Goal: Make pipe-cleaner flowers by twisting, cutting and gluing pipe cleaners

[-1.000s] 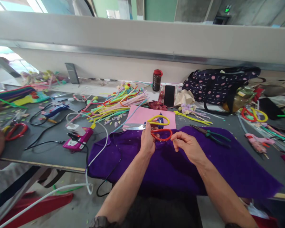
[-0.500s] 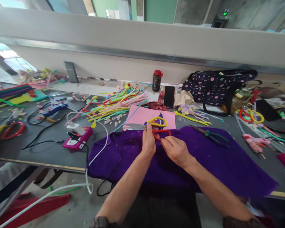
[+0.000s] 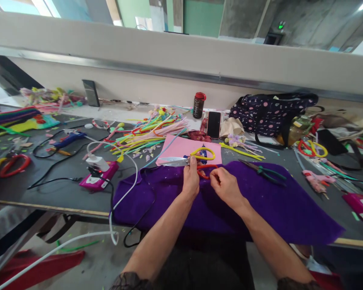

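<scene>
My left hand (image 3: 191, 179) is closed round a pair of scissors (image 3: 203, 154) near the pivot, thumb on top. The blades point left and the loops point right, one loop wrapped in yellow and the other in red. Just right of the red loop is my right hand (image 3: 226, 185), its fingers pinched together; whatever they hold is hidden. Both hands are above a purple cloth (image 3: 248, 201) spread over the table's front edge. Behind the scissors lies a pink sheet (image 3: 178, 145) with a small dark blue object on it, partly covered by the loops.
Green-handled pliers (image 3: 266, 171) rest on the cloth at right. Behind are a pile of pipe cleaners (image 3: 151, 135), a phone (image 3: 213, 124), a bottle (image 3: 199, 105) and a patterned bag (image 3: 272, 114). A pink power strip (image 3: 101, 177) with cables lies left. Another person's hand shows at the left edge.
My right hand has shifted slightly right, away from the bottom of the red loop. My left hand still grips the scissors in nearly the same place. The camera view has turned a little.
</scene>
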Demonstrator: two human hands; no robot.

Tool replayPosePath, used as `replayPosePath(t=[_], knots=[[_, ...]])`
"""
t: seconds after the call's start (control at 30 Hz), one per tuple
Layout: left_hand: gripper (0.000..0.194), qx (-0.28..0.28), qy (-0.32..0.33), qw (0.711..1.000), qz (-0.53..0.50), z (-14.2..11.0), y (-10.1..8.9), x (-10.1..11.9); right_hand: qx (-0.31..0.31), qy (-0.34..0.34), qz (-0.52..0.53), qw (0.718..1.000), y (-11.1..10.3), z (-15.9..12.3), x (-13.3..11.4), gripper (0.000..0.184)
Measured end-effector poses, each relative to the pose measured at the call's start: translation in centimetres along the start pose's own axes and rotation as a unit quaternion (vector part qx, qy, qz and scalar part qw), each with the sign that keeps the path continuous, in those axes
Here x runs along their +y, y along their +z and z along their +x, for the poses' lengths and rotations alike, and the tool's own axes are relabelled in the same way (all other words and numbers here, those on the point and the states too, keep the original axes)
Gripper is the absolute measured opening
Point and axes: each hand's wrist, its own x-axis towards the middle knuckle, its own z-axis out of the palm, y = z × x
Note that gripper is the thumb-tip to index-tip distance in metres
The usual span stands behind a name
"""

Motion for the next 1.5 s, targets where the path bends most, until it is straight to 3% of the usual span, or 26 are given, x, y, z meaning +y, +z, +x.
replayPosePath(t=[0.07, 0.13, 0.27, 0.37, 0.47, 0.67, 0.77, 0.87, 1.0, 1.13, 1.23, 1.37, 1.43, 1.5], knots=[[0.045, -0.016, -0.001, 1.000, -0.013, -0.1, 0.1, 0.3, 0.015, 0.087, 0.104, 0.991, -0.9, -0.1, 0.7, 0.011], [0.044, -0.033, -0.007, 0.999, -0.027, -0.2, 0.1, 0.5, -0.001, 0.177, 0.249, 0.952, -2.1, -0.3, 1.2, 0.012], [0.044, -0.043, -0.023, 0.998, -0.040, -0.2, 0.2, 0.9, -0.098, 0.275, 0.519, 0.803, -3.6, -0.9, 1.3, 0.014], [0.043, -0.055, -0.018, 0.998, -0.026, -0.3, 0.2, 0.8, -0.125, 0.299, 0.593, 0.737, -3.8, -1.5, 1.0, 0.012], [0.044, -0.067, -0.014, 0.998, -0.006, -0.4, 0.2, 0.6, -0.122, 0.316, 0.612, 0.715, -3.5, -2.4, 1.2, 0.015], [0.045, -0.097, -0.008, 0.995, 0.018, -0.5, 0.3, 0.2, -0.109, 0.339, 0.612, 0.706, -3.3, -3.7, 2.3, 0.018], [0.045, -0.108, -0.013, 0.994, 0.026, -0.7, 0.4, 0.1, -0.102, 0.335, 0.611, 0.710, -3.7, -4.2, 2.0, 0.017], [0.044, -0.114, -0.019, 0.993, 0.029, -0.8, 0.5, 0.1, -0.111, 0.331, 0.583, 0.734, -4.9, -5.7, 1.5, 0.014], [0.042, -0.139, -0.021, 0.990, 0.021, -1.3, 0.8, 0.1, -0.151, 0.317, 0.456, 0.818, -8.1, -10.0, 1.4, 0.005], [0.043, -0.152, -0.032, 0.988, 0.013, -1.6, 1.1, 0.2, -0.256, 0.301, 0.284, 0.874, -11.6, -14.5, 2.0, 0.018], [0.042, -0.162, -0.036, 0.986, 0.012, -1.7, 1.3, 0.2, -0.322, 0.231, 0.158, 0.904, -12.9, -16.4, 2.3, 0.024], [0.042, -0.180, -0.042, 0.983, 0.013, -1.9, 1.3, 0.2, -0.332, 0.128, 0.070, 0.932, -12.9, -15.6, 1.6, 0.022], [0.042, -0.189, -0.044, 0.981, 0.016, -2.0, 1.3, 0.2, -0.288, 0.097, 0.071, 0.950, -12.2, -13.7, 0.6, 0.022], [0.044, -0.194, -0.046, 0.980, 0.024, -2.0, 1.3, 0.3, -0.207, 0.057, 0.079, 0.973, -11.1, -11.1, -0.4, 0.020]])
